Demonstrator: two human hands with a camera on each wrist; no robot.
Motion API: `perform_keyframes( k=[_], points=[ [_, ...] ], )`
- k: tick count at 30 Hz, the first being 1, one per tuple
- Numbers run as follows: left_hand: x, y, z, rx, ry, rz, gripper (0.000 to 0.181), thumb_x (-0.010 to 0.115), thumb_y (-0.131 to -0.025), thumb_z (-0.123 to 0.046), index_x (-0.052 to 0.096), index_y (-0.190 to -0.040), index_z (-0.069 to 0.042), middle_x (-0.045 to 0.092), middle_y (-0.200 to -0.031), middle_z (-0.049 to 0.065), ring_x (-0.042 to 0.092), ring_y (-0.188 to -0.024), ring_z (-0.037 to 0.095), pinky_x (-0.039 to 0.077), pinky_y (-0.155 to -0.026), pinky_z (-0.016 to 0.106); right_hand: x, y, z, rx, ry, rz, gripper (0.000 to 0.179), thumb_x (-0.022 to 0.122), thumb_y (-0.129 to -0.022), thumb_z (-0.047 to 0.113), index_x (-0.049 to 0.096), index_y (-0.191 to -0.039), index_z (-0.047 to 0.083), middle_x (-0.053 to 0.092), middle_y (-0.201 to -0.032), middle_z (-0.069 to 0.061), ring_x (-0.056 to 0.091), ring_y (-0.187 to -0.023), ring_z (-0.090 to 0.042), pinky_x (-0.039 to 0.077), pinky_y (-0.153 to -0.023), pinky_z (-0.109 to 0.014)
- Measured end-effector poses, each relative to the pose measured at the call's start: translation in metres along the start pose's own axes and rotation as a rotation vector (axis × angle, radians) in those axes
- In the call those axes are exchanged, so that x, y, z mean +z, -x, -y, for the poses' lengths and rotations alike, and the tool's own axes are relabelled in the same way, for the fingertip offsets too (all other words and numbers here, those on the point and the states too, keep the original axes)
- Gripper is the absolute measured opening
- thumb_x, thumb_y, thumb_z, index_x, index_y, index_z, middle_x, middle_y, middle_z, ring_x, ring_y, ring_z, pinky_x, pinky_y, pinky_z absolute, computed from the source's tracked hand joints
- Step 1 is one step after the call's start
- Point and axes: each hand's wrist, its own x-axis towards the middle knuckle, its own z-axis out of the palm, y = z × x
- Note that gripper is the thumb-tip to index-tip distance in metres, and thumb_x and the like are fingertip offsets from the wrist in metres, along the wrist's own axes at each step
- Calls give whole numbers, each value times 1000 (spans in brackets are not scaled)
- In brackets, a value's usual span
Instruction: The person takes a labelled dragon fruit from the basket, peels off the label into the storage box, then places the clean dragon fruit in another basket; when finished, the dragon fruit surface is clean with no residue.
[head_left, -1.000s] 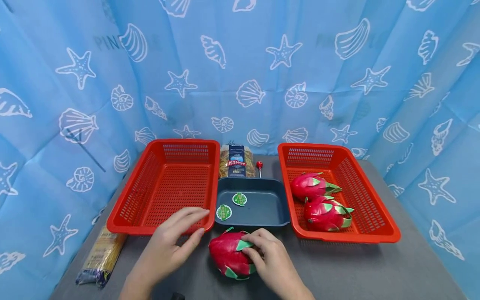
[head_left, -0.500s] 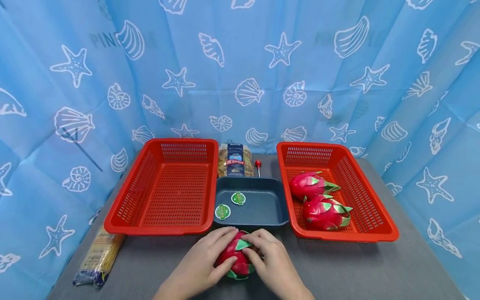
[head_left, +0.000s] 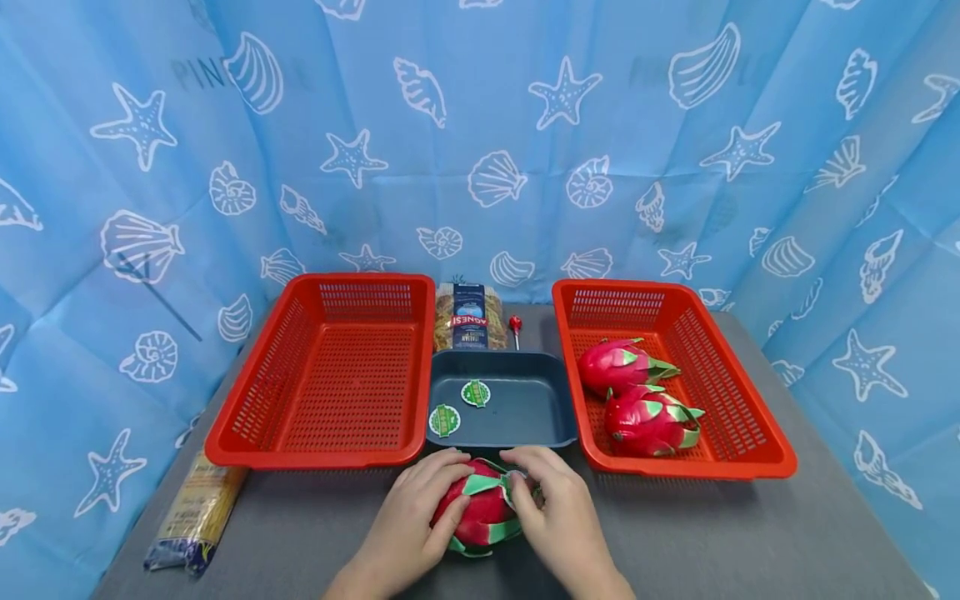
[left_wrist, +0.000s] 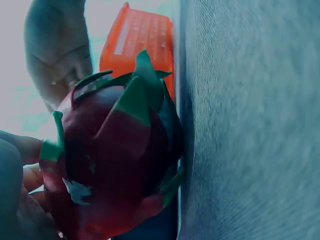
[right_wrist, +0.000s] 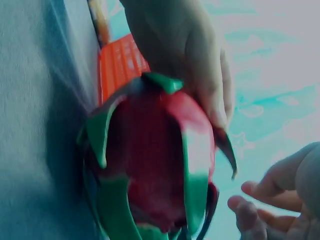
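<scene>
A red dragon fruit point(head_left: 480, 508) with green-tipped scales lies on the grey table in front of the dark tray point(head_left: 532, 417). My left hand point(head_left: 416, 508) grips its left side, thumb at the front and fingers over the top. The right hand point(head_left: 558, 508) is at the fruit's right side. In the right wrist view the right hand's fingers point(right_wrist: 272, 212) are loosely bent and apart from the fruit point(right_wrist: 155, 160), with nothing visible between them. A small pale patch shows by the right thumb in the head view, too small to tell. Two round green stickers point(head_left: 476, 393) lie in the tray.
A red basket point(head_left: 315, 461) stands at left, and another red basket point(head_left: 697, 469) with two dragon fruits point(head_left: 651, 421) at right. Behind the tray are a pasta bag point(head_left: 469, 317) and a red lollipop point(head_left: 515, 323). A spaghetti pack point(head_left: 197, 512) lies far left.
My left hand has come right from before the left basket and taken hold of the dragon fruit. The right hand has shifted slightly right, and its fingers have spread. The fruit has turned a little.
</scene>
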Motion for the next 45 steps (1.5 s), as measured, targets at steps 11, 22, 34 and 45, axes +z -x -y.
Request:
perform_keyframes(
  k=[11,22,34,45],
  points=[
    [0,4,2,-53,95,-24,31,76,-92,-20,70,-122,-19,62,-134,-12,51,-132,10,48,-103,56,-8,-2,-15,192,137,150,7,80,-90,19,79,-96,14,65,-94,6,55,-75,-11,49,-66,-29],
    [2,4,5,-19,42,-118,29,75,-91,-18,71,-119,-16,66,-129,-5,56,-126,12,52,-98,52,-19,-1,-7,123,41,-25,13,86,-83,8,80,-84,20,69,-87,14,55,-70,-6,49,-60,-23],
    [-1,9,10,11,-16,-125,27,75,-90,-18,70,-117,-16,66,-126,-3,58,-122,13,53,-97,47,-30,-40,13,67,-33,-68,9,82,-88,12,78,-96,14,67,-81,5,57,-68,-12,51,-62,-25],
    [-5,12,15,100,-92,-113,23,70,-91,-25,70,-112,-15,68,-117,-3,62,-111,12,57,-92,41,18,-98,-14,157,87,124,9,78,-91,16,75,-96,9,63,-77,2,55,-68,-15,48,-61,-31]
  ],
)
